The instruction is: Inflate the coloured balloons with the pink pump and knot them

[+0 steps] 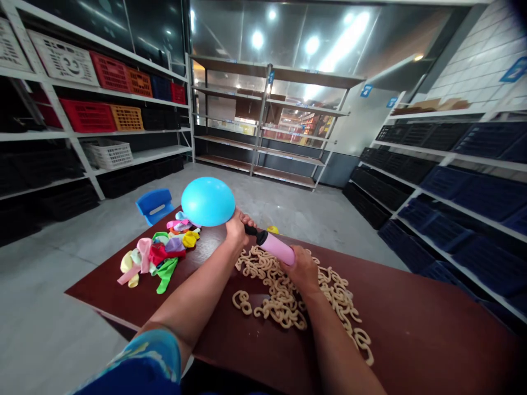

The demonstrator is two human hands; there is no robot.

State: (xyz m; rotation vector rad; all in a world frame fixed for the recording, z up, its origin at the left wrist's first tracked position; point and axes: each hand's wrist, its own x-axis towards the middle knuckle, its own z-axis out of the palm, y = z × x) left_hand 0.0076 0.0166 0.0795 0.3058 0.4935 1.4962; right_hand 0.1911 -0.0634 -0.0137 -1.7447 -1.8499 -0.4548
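A blue balloon (208, 201), blown up round, sits on the end of a pink hand pump (278, 248) with a black nozzle end. My left hand (237, 227) is closed around the spot where the balloon's neck meets the nozzle. Wrapped round the pump's pink barrel is my right hand (302, 269). Under the pump and my right forearm lies a spread of beige curled pieces (284, 312), partly hidden by the arm. Left of my left forearm is a loose pile of uninflated balloons (158, 252) in several colours.
The dark red-brown table (411, 323) carries all of this. A blue chair (155, 206) stands beyond its far left edge, and something yellow (272, 229) shows past the far edge. Shelves with crates (109, 71) line the left; dark bins (469, 186) fill racks on the right.
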